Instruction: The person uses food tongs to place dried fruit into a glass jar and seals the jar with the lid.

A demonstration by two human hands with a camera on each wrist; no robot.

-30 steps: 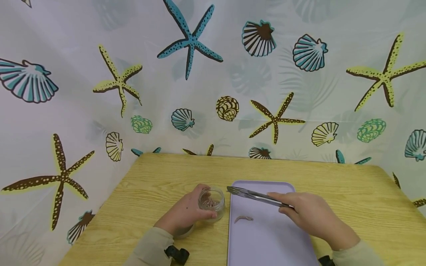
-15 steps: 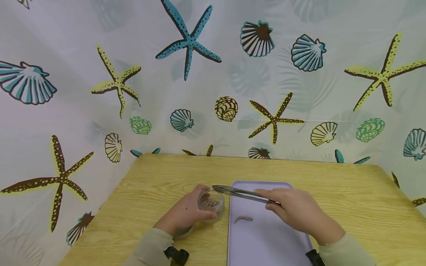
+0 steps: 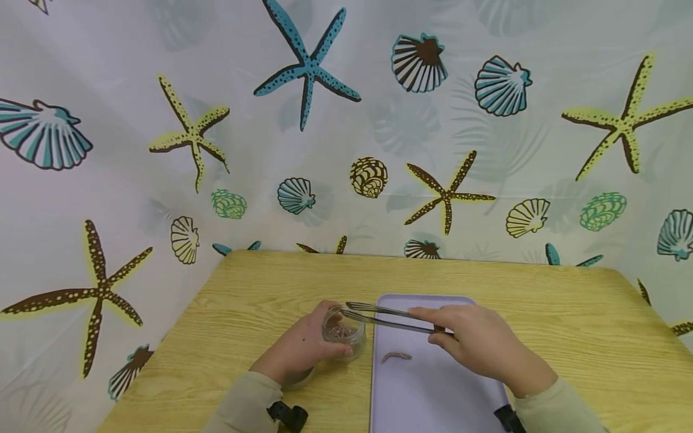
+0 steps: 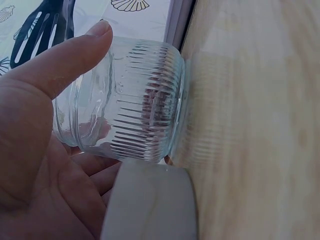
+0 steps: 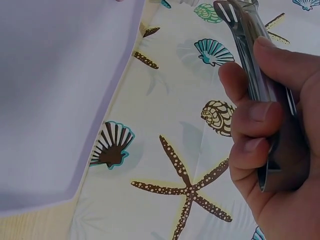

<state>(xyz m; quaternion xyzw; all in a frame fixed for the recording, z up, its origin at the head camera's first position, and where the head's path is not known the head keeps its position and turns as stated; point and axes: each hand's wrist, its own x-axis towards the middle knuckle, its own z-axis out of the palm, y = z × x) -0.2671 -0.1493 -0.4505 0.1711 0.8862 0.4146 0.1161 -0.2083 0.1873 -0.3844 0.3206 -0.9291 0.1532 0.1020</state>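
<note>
My left hand grips a small ribbed glass jar on the table, thumb on one side and fingers round the other. Several thin pinkish-brown, worm-like pieces lie in the jar's bottom. In my right hand is a pair of metal tongs with slotted tips. Their arms stand apart, and the tips overlap the jar's mouth in the head view. One curved worm-like piece lies on the lavender tray, right of the jar. The right wrist view shows fingers wrapped round the tongs.
A pale rounded object sits beside the jar, mostly hidden under the left wrist in the head view. The wooden table ends at a curtain printed with starfish and shells, which surrounds the back and sides.
My right hand has moved left with the tongs, from over the tray to the jar's mouth. The tongs' arms have spread apart. The left hand and jar have stayed put.
</note>
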